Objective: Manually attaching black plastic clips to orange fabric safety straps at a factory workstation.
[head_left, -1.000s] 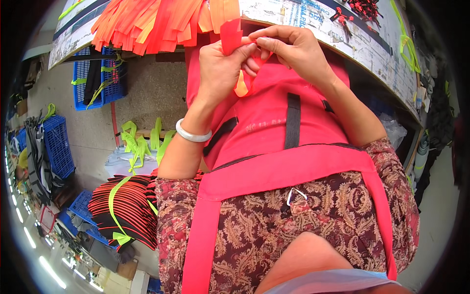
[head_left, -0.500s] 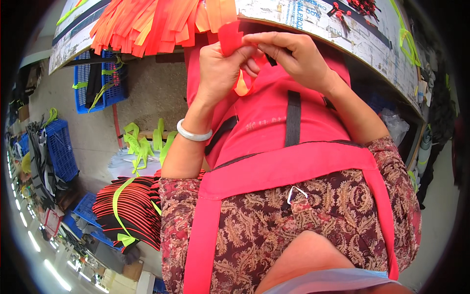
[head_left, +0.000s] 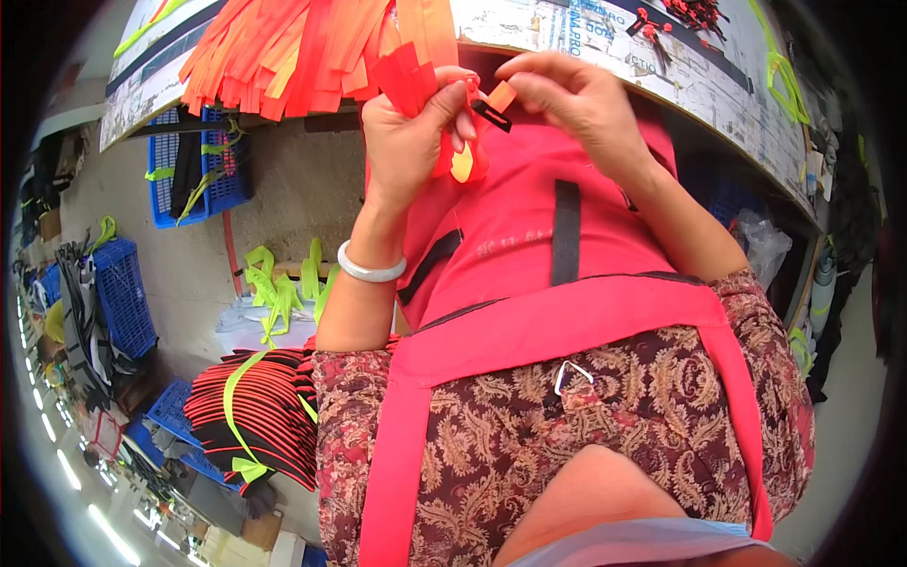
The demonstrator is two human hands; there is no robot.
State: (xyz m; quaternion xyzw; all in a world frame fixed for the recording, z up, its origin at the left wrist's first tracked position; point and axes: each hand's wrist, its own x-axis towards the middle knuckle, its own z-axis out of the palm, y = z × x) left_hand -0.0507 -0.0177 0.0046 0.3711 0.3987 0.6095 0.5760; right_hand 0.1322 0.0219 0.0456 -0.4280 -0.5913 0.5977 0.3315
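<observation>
Above my lap, my left hand [head_left: 411, 137] is closed around a folded red-orange webbing strap [head_left: 404, 80], whose lower loop hangs below the fingers. At its fingertips a small black buckle [head_left: 492, 115] shows, with a short orange strap end [head_left: 501, 95] passing through it. My right hand [head_left: 581, 104] is at that strap end, thumb and forefinger drawn together in a pinch; part of the grip is hidden. Just beyond my hands, a thick bunch of orange strips [head_left: 283, 57] hangs over the edge of the white worktable [head_left: 529, 24].
Small red-and-black pieces [head_left: 652, 28] lie on the table at right. Blue crates [head_left: 175, 170] stand at left below it. A stack of black-and-red pieces [head_left: 250, 416] tied with a lime strip is beside my left arm. My red apron [head_left: 501, 217] covers my lap.
My hands have moved slightly apart, and the black buckle with the orange strap end has come into view between them. The red strap in my left hand has tilted leftward.
</observation>
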